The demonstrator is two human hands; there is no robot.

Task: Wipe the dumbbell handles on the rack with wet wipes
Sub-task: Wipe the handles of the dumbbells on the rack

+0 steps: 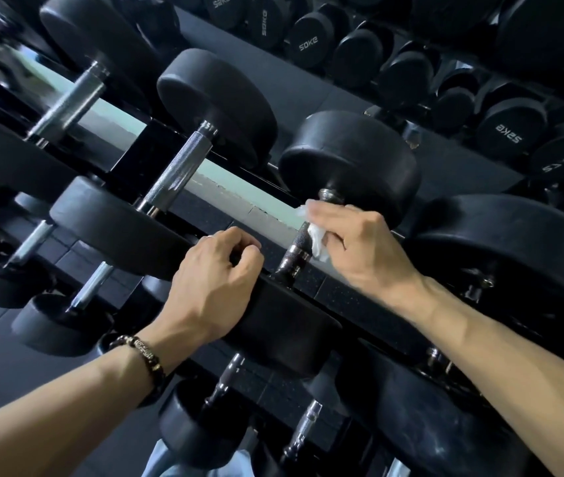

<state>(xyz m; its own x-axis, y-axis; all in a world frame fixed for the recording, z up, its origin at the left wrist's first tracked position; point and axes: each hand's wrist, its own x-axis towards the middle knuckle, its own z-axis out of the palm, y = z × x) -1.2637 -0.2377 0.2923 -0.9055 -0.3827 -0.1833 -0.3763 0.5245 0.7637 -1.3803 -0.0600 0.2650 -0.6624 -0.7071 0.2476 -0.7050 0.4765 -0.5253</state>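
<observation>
**Wipe wrapped on a dumbbell handle, other hand on the near head**

The right hand (353, 242) is closed in a grip around a white wet wipe (316, 241), which it presses against the dark knurled handle (296, 247) of a black dumbbell lying on the upper tier of the rack (353, 294). The fingers curl over the top of the handle near its far end, close to the far head (349, 160); crumpled folds of the wipe show below the fingers and at the fingertips. The lower stretch of the handle, down to its collar, is uncovered.

The left hand (215, 277) sits on the rim of the same dumbbell's near head (284, 328), fingers loosely curled against it. Whether its grip truly clasps the head or only rests there, I cannot tell. A beaded bracelet (141, 356) circles the left wrist.

To the left on the same tier lie two more dumbbells with shiny bare handles, the nearer one (174, 173) just beside the one under the wipe and the farther one (67, 101) beyond it. A lower tier of smaller dumbbells runs beneath the arms. At the upper right, a second row of dumbbells (500, 122) carries white lettering on its round ends.
</observation>
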